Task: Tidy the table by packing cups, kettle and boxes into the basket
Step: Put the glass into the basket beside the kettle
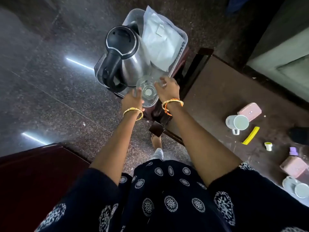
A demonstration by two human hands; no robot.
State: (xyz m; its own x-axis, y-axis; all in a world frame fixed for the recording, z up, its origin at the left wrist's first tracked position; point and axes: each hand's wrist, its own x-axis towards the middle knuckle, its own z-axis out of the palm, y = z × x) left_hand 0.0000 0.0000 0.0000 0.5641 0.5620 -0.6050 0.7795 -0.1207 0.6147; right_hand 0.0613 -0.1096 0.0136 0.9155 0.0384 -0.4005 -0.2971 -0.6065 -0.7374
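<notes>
The basket [183,36], a clear plastic tub, sits on a dark stool just off the far corner of the counter [217,91], with bare speckled floor [50,81] open on its other side. Inside the basket stand a steel kettle [127,59] with a black lid and handle, on the side away from the counter, and a white plastic-wrapped packet [160,41] leaning against the wall nearer the counter. A clear glass cup [147,88] stands upright at the near end of the basket, just beside the kettle.

The left hand [133,99] is at the near rim of the cup, fingers spread loosely; whether it touches the glass cannot be told. The right hand [167,87] reaches over the cup's other side, fingers curled at the rim; the grip is blurred and cannot be confirmed.

On the counter, well apart from the basket, lie a white mug [237,123], a pink box [250,111], a yellow strip [250,135], a small white cap [268,146], a second pink box [294,166] with a purple cap, and another white cup [299,189] at the counter's near edge.
</notes>
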